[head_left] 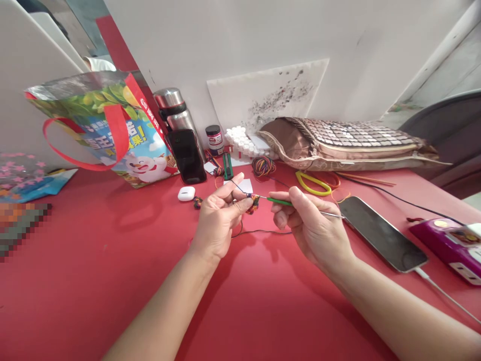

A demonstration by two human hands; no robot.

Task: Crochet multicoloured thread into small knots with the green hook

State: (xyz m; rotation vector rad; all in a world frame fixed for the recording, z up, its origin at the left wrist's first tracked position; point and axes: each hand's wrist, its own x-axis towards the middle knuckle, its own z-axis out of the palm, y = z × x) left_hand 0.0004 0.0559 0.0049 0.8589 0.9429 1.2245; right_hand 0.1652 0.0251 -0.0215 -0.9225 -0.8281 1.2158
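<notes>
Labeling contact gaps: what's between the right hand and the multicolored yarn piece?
The slim metal front end of the green-handled tool, reaching from the right hand to the multicolored yarn piece held in the left hand. Seen in the head view.

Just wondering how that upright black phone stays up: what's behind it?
A steel flask stands behind the black phone, its top showing above. The phone covers much of the flask's lower body, so whether they touch cannot be seen.

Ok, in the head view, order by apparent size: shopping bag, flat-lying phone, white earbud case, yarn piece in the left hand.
Shopping bag
Flat-lying phone
White earbud case and yarn piece: too alike to rank, the latter partly hidden.
</notes>
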